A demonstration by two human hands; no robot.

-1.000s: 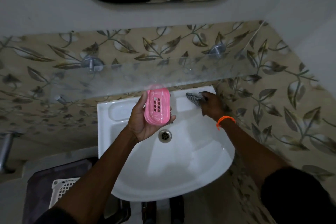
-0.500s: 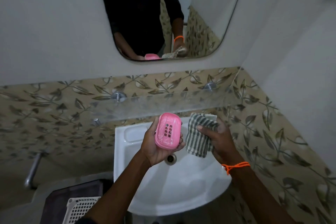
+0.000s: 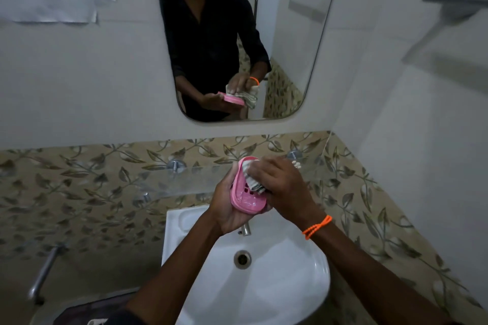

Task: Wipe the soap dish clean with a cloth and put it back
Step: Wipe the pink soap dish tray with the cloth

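Two hands (image 3: 229, 208) (image 3: 282, 187), unlabelled soap dish (image 3: 245, 199), cloth (image 3: 252, 179)

A white washbasin (image 3: 277, 295) was fixed to the wall below a band of leaf-patterned tiles. Its round metal drain (image 3: 242, 259) sat in the middle of the bowl, and a small metal tap (image 3: 246, 229) stood at the back rim. A shallow moulded recess marked the back left corner. Above the back edge, a clear glass shelf (image 3: 190, 178) ran along the wall on metal pegs.
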